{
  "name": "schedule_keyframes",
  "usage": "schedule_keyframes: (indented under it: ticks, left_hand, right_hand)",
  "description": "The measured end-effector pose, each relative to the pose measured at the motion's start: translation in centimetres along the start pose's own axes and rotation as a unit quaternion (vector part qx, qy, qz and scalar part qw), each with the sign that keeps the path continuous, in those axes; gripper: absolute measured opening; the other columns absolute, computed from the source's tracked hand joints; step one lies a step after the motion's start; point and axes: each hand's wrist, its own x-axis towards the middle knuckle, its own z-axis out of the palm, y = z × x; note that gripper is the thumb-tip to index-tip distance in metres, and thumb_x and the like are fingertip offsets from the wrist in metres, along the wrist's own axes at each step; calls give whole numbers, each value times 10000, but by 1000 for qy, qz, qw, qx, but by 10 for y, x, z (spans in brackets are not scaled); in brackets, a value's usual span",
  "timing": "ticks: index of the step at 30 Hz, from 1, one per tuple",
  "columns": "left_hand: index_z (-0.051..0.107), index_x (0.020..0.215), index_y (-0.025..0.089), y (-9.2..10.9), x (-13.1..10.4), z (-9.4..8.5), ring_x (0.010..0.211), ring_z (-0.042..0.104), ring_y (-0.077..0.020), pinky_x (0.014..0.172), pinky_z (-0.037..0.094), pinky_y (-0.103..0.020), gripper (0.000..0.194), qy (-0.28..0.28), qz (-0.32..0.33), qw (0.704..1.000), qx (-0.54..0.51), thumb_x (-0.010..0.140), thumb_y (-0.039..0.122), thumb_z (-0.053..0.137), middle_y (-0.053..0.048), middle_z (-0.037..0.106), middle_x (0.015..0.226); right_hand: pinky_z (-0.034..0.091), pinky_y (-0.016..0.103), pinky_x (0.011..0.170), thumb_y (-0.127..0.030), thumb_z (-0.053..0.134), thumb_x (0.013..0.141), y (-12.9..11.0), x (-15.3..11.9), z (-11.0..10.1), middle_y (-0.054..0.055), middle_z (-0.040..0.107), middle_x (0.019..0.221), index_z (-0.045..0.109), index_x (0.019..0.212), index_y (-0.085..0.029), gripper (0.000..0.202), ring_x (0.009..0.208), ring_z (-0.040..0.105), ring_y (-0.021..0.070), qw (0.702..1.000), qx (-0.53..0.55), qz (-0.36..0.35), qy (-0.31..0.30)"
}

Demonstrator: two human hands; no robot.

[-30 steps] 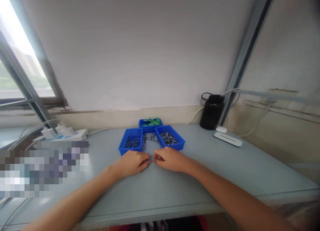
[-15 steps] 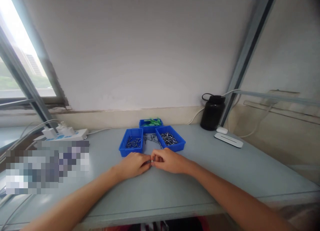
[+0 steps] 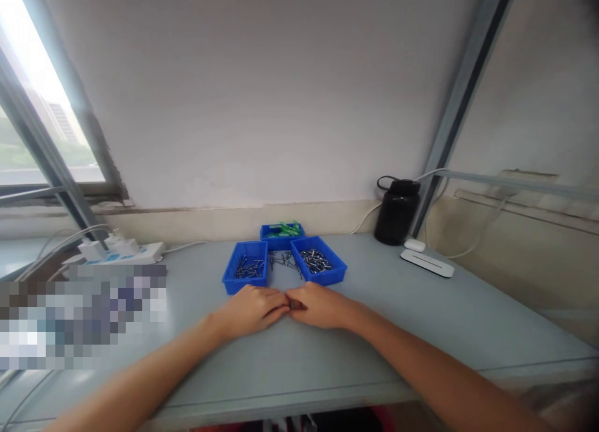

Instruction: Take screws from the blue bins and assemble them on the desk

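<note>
My left hand (image 3: 253, 308) and my right hand (image 3: 318, 305) meet fingertip to fingertip above the table, in front of the blue bins. Both are closed in a pinch; whatever small piece lies between the fingers is hidden. Just beyond my left hand stands the left blue bin (image 3: 246, 287), holding thin metal screw-like pins (image 3: 250, 268). Past my right hand is the right blue bin (image 3: 333, 276), with a heap of short shiny metal pieces (image 3: 315, 261). Several loose metal pins (image 3: 283, 257) lie on the table between these two bins.
A third blue bin (image 3: 281, 238) with green pieces (image 3: 286, 230) sits at the back by the wall. To the right are a dark bottle (image 3: 397, 213), a small white case (image 3: 414, 245) and a flat white device (image 3: 427, 263). A power strip (image 3: 150, 253) with cables lies at left.
My fingertips have come closer together and shifted slightly right. A small shiny spot between them earlier is now covered. The bins stay in place.
</note>
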Motion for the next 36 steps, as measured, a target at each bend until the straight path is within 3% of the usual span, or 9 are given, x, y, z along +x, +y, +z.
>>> schedule_keyframes:
  ticks: [5,12,19,23,26,28,30,33,36]
  left_hand:
    - [621,959,184,1,0,0,779,622,-134,701,447,-229,288,1,15,1000,-6,971,291,354,-37,662,868]
    - [622,880,184,-5,0,-3,689,602,-140,609,398,-230,208,-2,-101,995,-14,905,240,423,-17,660,784]
    - [590,828,169,-2,0,-6,598,535,-103,568,374,-207,207,29,-130,983,-123,905,246,413,11,599,676]
    - [607,848,191,-11,-2,-21,627,559,-112,602,382,-214,240,76,-139,986,-46,922,319,418,5,622,703]
    - [611,896,208,-25,-6,-34,643,595,-149,581,374,-235,284,106,-250,960,69,932,383,391,-15,653,737]
    - [607,903,211,-35,-8,-39,678,621,-186,572,374,-248,279,85,-332,930,136,927,377,385,-38,673,783]
    - [609,898,198,-43,-10,-41,724,639,-211,579,383,-254,266,35,-365,916,165,917,354,394,-70,686,824]
    - [609,884,181,-50,-12,-41,758,647,-225,596,404,-264,309,-8,-379,909,174,929,369,368,-100,686,846]
    - [601,888,178,-48,-12,-39,751,638,-215,604,413,-266,335,23,-360,914,184,942,390,346,-92,674,833]
  right_hand:
    - [303,231,529,-219,534,810,2,0,0,13,633,705,609,769,-186,92,641,547,141,1000,-8,-8,2]
    - [371,238,607,-167,549,800,5,3,0,-2,625,704,625,837,-189,87,674,569,140,996,-3,8,89]
    - [439,299,847,-260,538,886,-8,-2,-7,53,614,1031,602,1018,-212,155,963,567,174,983,47,-66,166]
    - [412,346,946,-336,472,931,-6,-3,-7,76,586,1132,574,1123,-211,251,1074,539,195,988,43,-31,142]
    - [374,357,1010,-334,458,933,-2,-1,3,96,581,1162,581,1170,-192,302,1137,518,207,994,14,-33,103]
    - [342,368,1049,-334,470,924,-1,3,12,125,525,1290,570,1222,-175,352,1210,475,226,996,-7,-32,82]
    - [290,392,1091,-368,490,910,0,7,20,161,410,1425,557,1261,-148,419,1317,370,267,996,-26,-21,77]
    - [199,430,1132,-457,465,907,-1,14,29,180,265,1519,499,1331,-109,549,1418,144,308,996,-42,24,79]
    - [154,484,1132,-518,433,903,-1,21,34,215,184,1538,413,1395,-68,667,1421,54,356,993,-46,75,75]
